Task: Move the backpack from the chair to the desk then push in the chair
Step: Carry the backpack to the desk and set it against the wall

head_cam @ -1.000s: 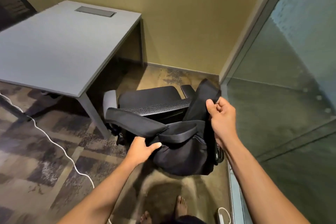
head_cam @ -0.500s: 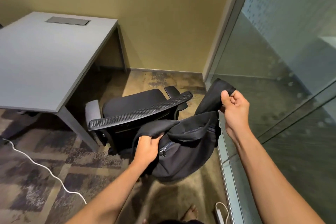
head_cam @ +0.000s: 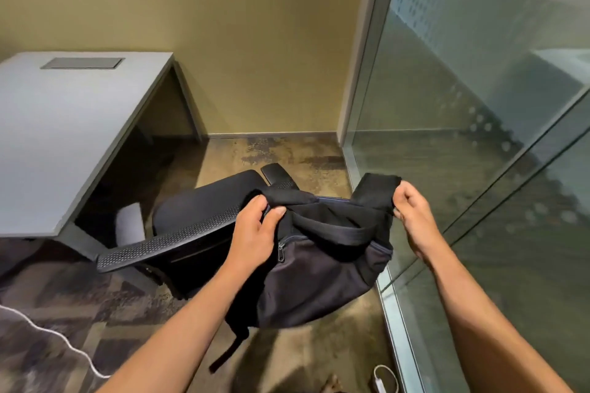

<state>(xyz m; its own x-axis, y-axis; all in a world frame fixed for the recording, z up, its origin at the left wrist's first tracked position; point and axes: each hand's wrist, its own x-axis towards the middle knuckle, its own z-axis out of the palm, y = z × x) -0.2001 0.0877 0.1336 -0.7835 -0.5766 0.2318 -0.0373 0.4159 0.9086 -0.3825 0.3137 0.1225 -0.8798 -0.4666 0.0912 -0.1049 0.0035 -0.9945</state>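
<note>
The black backpack [head_cam: 322, 277] hangs in the air in front of me, clear of the chair, its body sagging below its straps. My left hand [head_cam: 255, 233] grips one strap at its upper left. My right hand [head_cam: 413, 217] pinches the other strap, lifted at the upper right. The black office chair [head_cam: 204, 201] stands behind and to the left of the bag, its mesh back rim toward me and its seat bare. The grey desk [head_cam: 57, 137] fills the left side, its top bare apart from a cable hatch.
A glass partition [head_cam: 479, 153] runs along the right, close to my right arm. A yellow wall closes the back. A white cable [head_cam: 54, 335] snakes over the carpet at lower left, and a white charger [head_cam: 383, 380] lies by the glass base.
The backpack has risen off the chair and swung to the right of it. Both hands have lifted, the left regripping higher on a strap. My view has tilted upward.
</note>
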